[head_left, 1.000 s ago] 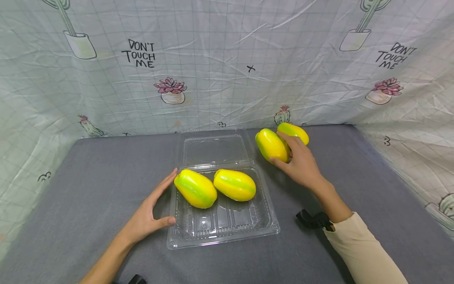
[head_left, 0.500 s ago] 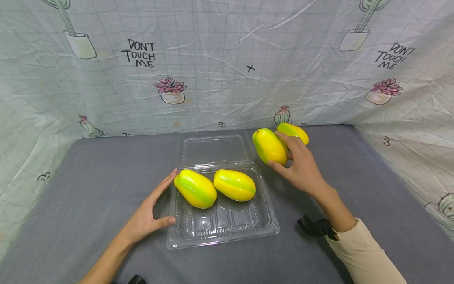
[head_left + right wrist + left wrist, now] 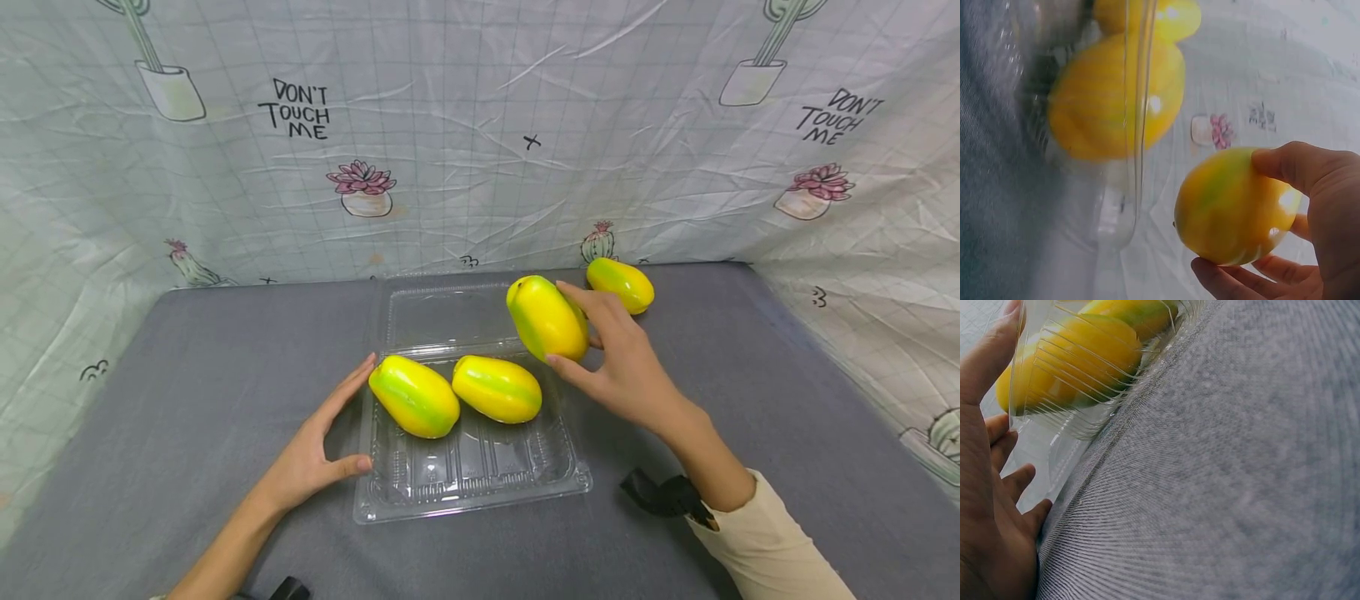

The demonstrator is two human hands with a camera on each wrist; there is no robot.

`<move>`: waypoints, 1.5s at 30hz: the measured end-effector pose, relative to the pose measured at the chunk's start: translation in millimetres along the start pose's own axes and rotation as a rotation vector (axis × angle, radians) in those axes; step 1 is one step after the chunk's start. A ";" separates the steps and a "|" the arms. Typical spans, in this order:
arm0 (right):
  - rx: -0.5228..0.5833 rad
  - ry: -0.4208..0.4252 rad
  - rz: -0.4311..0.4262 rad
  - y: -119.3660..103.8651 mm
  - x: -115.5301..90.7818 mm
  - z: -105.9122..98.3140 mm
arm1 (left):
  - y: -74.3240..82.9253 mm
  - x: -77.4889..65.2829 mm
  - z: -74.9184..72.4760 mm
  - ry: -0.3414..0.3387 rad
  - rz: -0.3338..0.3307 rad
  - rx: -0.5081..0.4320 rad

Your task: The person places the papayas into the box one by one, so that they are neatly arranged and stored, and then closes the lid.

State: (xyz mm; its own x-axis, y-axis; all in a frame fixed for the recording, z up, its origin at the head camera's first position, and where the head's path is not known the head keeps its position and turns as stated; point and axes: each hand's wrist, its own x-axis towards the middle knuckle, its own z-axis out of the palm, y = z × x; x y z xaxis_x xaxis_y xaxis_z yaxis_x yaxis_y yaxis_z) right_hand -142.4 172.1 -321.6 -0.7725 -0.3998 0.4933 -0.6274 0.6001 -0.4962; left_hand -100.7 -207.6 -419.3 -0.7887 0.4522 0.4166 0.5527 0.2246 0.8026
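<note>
My right hand (image 3: 626, 367) holds a yellow-green papaya (image 3: 549, 318) between thumb and fingers, above the back right corner of a clear plastic clamshell box (image 3: 480, 507). The right wrist view shows this held papaya (image 3: 1235, 206) raised beside the box wall. Inside the box lie two more papayas, a left one (image 3: 414, 397) and a right one (image 3: 497, 389), side by side toward the back. My left hand (image 3: 303, 467) rests against the box's left rim, thumb and fingers spread apart. In the left wrist view, its thumb (image 3: 991, 356) touches the clear wall.
Another papaya (image 3: 621, 285) lies at the back right of the grey cloth-covered table (image 3: 187, 392). The box's lid (image 3: 453, 317) is folded back flat toward the printed curtain (image 3: 465, 167), which stands behind and at both sides.
My right hand has carried its papaya left and toward me, off the table and over the box edge, away from the back right papaya. The left hand has stayed in place.
</note>
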 end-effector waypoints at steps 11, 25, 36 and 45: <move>0.031 -0.068 -0.065 -22.2 -0.7 9.2 | -0.7 0.9 0.1 -0.001 0.010 0.003; 0.064 -0.128 -0.173 -45.8 -4.1 23.8 | -1.1 1.0 -0.3 -0.002 0.026 -0.013; 0.116 -0.211 -0.218 -59.5 -7.9 39.4 | -1.1 0.8 -0.3 -0.002 0.027 -0.015; 0.075 -0.261 -0.266 -66.0 -13.1 52.8 | -1.1 1.0 -0.4 0.000 0.023 -0.008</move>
State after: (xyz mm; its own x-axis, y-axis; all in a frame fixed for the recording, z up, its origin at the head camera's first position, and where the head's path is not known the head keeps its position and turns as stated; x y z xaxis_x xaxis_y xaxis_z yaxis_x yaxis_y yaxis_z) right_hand -96.1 101.2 -333.0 -0.5742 -0.7038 0.4182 -0.8075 0.4028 -0.4309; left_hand -102.3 -207.7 -419.6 -0.7756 0.4574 0.4350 0.5687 0.2073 0.7960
